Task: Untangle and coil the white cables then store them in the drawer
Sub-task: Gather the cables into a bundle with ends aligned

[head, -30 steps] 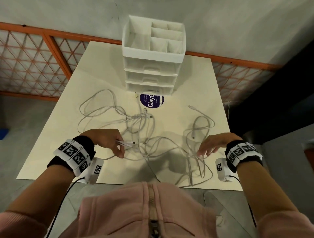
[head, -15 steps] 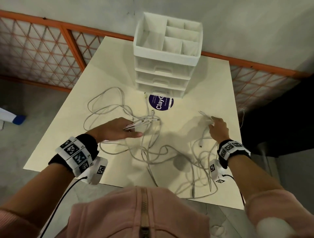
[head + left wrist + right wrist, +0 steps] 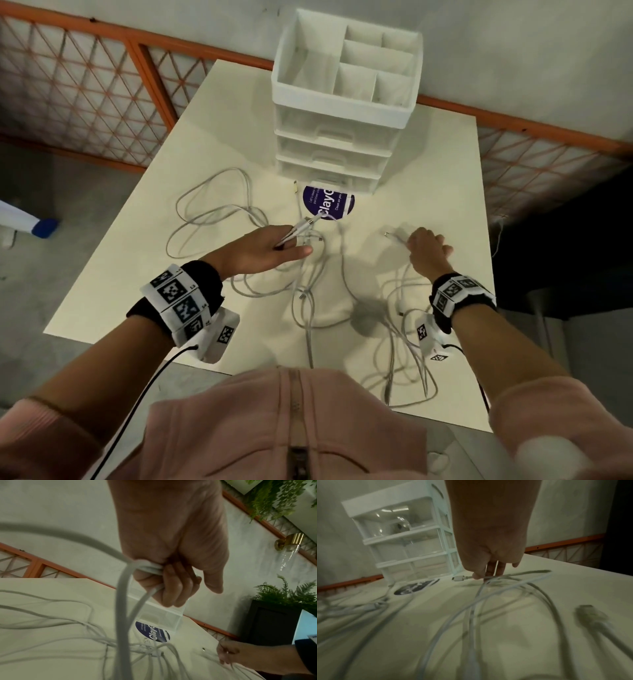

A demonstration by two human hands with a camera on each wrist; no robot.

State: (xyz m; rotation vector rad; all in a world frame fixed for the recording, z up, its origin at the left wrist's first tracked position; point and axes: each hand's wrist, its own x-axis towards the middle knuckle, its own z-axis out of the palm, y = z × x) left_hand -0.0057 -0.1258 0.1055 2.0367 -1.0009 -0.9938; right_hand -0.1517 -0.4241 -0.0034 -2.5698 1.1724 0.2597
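Several white cables (image 3: 239, 219) lie tangled across the cream table (image 3: 428, 164). My left hand (image 3: 274, 245) hovers over the middle of the tangle and grips a bunch of cable ends (image 3: 301, 228); the left wrist view shows its fingers curled round the cable strands (image 3: 147, 568). My right hand (image 3: 426, 246) is at the right of the table and pinches one cable just behind its plug (image 3: 390, 235). That plug (image 3: 458, 578) lies on the table in front of the right hand (image 3: 489, 566). The white drawer unit (image 3: 339, 137) stands at the back with all its drawers shut.
A round purple sticker (image 3: 327, 205) lies just in front of the drawer unit. The unit's top tray (image 3: 346, 65) has open compartments. More cable loops (image 3: 404, 370) hang near the table's front right edge. An orange lattice fence (image 3: 85, 85) runs behind the table.
My left hand has lifted the bunch of cable ends up and forward toward the sticker. My right hand has reached forward from the front loops and pinched the cable near the far plug.
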